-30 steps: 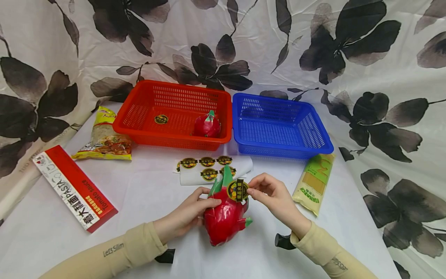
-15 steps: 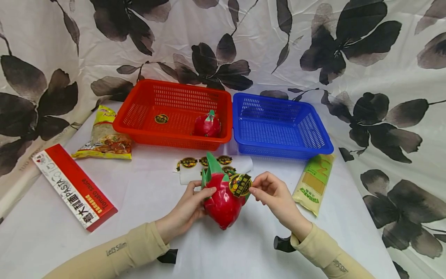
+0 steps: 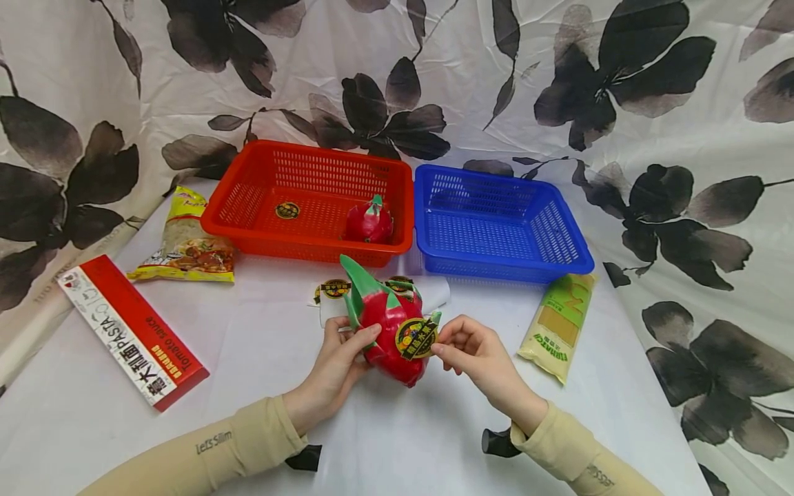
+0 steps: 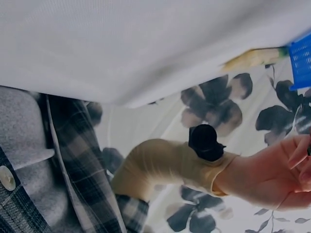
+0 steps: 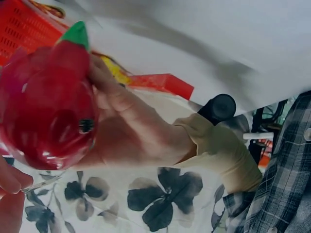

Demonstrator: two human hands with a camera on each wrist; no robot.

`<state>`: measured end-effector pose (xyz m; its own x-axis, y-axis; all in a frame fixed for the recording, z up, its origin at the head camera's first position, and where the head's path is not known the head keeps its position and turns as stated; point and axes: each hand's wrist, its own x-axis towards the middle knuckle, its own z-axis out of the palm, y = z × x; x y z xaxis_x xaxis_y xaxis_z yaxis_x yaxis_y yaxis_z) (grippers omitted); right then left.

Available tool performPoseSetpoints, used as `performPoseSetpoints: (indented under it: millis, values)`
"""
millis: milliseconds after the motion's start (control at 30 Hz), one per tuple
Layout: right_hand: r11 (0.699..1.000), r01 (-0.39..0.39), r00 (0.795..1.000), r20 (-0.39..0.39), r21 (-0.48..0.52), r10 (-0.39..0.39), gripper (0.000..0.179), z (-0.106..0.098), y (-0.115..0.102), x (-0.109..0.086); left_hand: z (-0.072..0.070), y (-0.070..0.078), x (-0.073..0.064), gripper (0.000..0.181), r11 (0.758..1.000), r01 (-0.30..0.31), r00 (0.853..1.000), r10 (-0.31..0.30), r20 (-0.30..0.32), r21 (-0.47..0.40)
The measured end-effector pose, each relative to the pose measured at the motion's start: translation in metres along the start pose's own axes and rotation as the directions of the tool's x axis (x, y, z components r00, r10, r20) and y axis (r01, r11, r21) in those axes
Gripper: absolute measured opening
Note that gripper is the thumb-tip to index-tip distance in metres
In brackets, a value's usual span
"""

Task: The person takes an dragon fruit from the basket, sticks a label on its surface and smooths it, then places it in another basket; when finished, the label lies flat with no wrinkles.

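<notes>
Dragon fruit (image 3: 389, 315), glossy red, smooth as moulded plastic, with pointed green leaves: where is it?

Above the white tabletop (image 3: 260, 313), in the left hand (image 3: 331, 362). The thumb bends over its near side; the fingers pass mostly out of sight behind it.

And the right hand (image 3: 476, 353)?

Thumb and forefinger nearly meet, pinching the edge of a round, flat, black-and-gold sticker (image 3: 415, 337). Whether that clings to the skin cannot be told.

What else is hidden?

Part of the white sticker sheet (image 3: 439, 293), behind the fruit. The left wrist view crops the right hand's fingertips; the right wrist view crops the fruit's side.
</notes>
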<state>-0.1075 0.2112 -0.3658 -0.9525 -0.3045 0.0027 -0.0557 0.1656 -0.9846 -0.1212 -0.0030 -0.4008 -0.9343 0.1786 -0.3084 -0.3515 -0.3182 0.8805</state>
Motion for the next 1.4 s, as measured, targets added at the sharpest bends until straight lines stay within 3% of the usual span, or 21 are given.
performPoseSetpoints:
  millis: [267,833,1400]
  values:
    - [0.999,-0.032,0.999,0.01,0.042,0.032,0.017,0.006,0.003,0.002,0.004,-0.001,-0.001,0.041,0.998,-0.062,0.998,0.061,-0.03,-0.027]
    - [0.978,-0.195,0.979,-0.047,0.072,0.199,0.018,0.018,0.001,0.008,0.005,-0.006,-0.004,0.037,0.983,-0.176,0.982,0.171,-0.081,-0.057]
    - [0.974,-0.227,0.974,-0.02,0.018,0.227,0.016,0.018,0.003,0.011,0.004,-0.007,-0.003,0.037,0.986,-0.162,0.984,0.158,-0.081,-0.05]
